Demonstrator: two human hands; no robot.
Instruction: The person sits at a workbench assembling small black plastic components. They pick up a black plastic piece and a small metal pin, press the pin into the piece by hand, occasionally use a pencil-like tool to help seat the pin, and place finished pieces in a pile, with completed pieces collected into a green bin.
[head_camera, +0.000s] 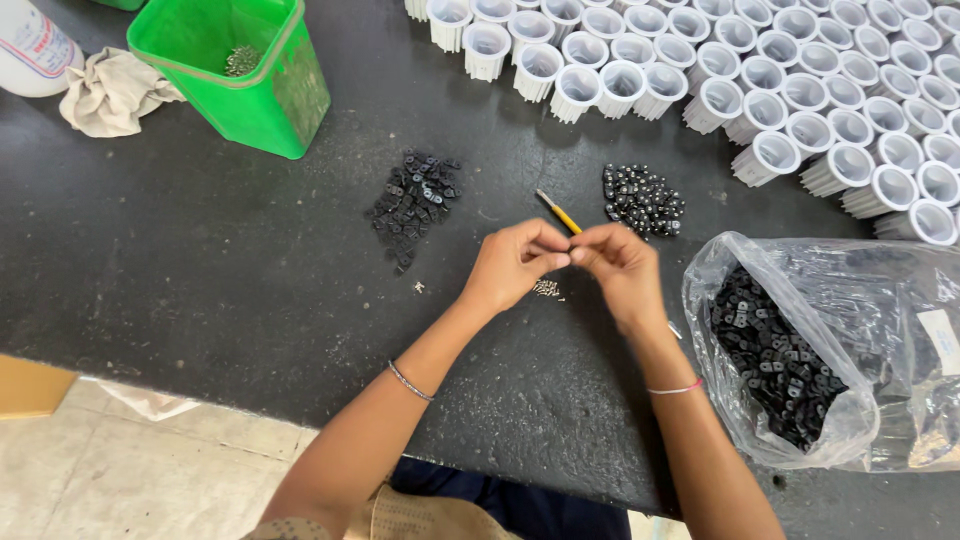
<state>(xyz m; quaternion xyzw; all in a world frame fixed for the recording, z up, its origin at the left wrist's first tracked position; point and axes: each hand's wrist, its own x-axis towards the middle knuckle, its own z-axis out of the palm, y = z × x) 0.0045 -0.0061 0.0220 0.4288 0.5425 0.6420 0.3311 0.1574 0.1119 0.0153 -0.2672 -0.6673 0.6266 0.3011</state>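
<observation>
Forearms rise from the lower edge of the head view and converge above the dark table (200, 270), largest thing in the scene. Upper right: a field of white ribbed cups (800, 90), standing close together. Right: a clear plastic bag (900, 300) of small black parts, just beside the right wrist. Upper left: a green bin (240, 75) and a crumpled cloth (110, 90). Centre: two loose heaps, black flat pieces (415, 200) to the left and rounded dark pieces (642, 198) to the right. The left hand (510, 265) and right hand (625, 270) meet fingertip to fingertip; each grip is pressed together, apparently pinching one tiny part between them, too small to identify. A yellow-handled tool (558, 211) emerges from the joined fingertips, its long axis running up-left, away from the person. Small metal bits (546, 289) lie just below the hands.
</observation>
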